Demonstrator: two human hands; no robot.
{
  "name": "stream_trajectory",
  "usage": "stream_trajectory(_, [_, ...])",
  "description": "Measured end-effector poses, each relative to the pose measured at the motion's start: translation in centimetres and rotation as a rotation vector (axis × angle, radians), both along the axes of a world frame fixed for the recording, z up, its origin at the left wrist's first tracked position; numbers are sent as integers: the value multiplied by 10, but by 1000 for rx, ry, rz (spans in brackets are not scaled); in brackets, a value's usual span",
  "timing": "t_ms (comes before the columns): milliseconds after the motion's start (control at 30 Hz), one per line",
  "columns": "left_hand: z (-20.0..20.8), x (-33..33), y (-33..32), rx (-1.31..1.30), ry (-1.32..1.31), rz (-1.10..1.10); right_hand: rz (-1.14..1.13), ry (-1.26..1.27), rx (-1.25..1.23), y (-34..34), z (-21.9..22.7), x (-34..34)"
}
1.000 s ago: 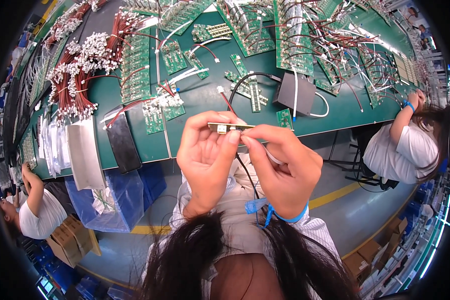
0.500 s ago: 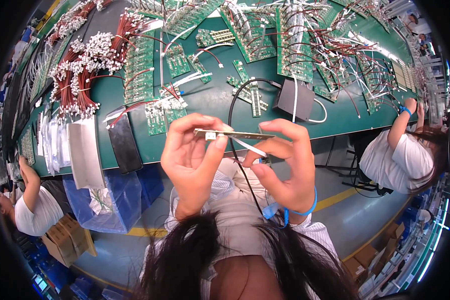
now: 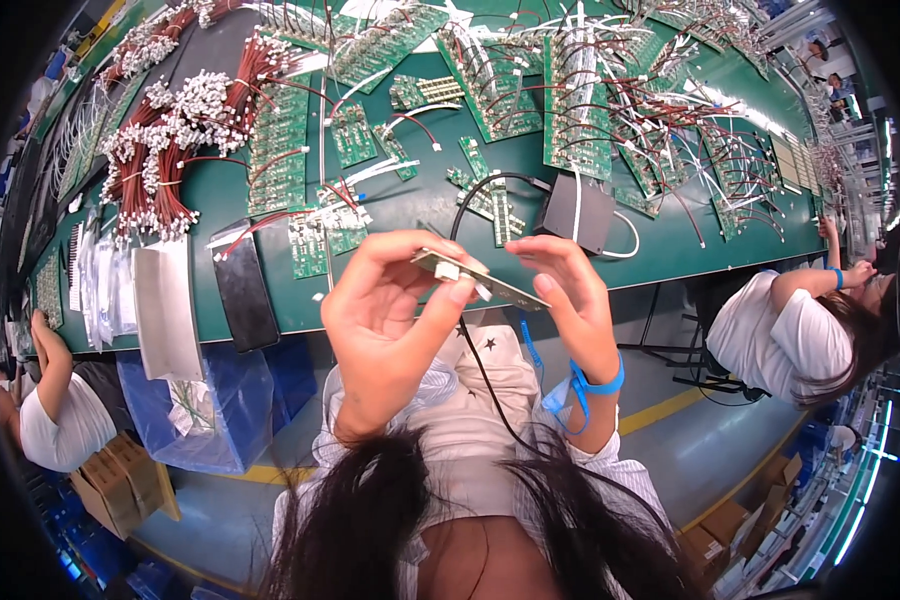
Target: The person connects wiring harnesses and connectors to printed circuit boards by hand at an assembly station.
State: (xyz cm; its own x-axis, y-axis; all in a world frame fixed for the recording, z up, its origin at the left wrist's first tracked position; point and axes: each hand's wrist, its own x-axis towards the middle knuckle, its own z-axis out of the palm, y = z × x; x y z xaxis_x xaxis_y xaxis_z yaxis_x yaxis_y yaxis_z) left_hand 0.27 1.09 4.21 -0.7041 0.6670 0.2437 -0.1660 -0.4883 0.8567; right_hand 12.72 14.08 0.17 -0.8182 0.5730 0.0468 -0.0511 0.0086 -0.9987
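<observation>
In the head view, a small green circuit board [image 3: 510,293] is being held up in front of the person's body, just off the near edge of the desk [image 3: 410,200]. It is being pinched near its left end between the thumb and fingers of the left hand [image 3: 385,320], and it is being tilted so that its right end is hanging lower. A white connector [image 3: 447,271] is being shown on the side facing the person, close to the left thumb. The right hand [image 3: 582,315] is being held half open beside the board's right end, its thumb and fingers spread apart; whether the board is being touched by that thumb cannot be told. A blue wristband [image 3: 600,385] is being worn on the right wrist.

Beyond the hands, a dark grey box [image 3: 573,213] is being supported by the desk, with a black cable [image 3: 495,177] looping from its left side. Farther back, green board panels [image 3: 577,120] are being crossed by white and red wires. To the left, bundles of red wires [image 3: 155,180] with white plugs are being kept together, and nearer the edge a black tray [image 3: 245,295] is being flanked by a metal trough [image 3: 168,310].
</observation>
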Motion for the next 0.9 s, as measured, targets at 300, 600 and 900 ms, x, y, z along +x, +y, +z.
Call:
stream_trajectory(300, [8, 3, -2, -105, -55, -295, 746, -30, 312, 27, -2, -43])
stream_trajectory(600, [10, 0, -3, -146, -42, -248, 972, -46, 176, 10, -2, -38])
stream_trajectory(900, [2, -6, -11, -149, -45, -106, 376, -113, -65, 0, 14, -29])
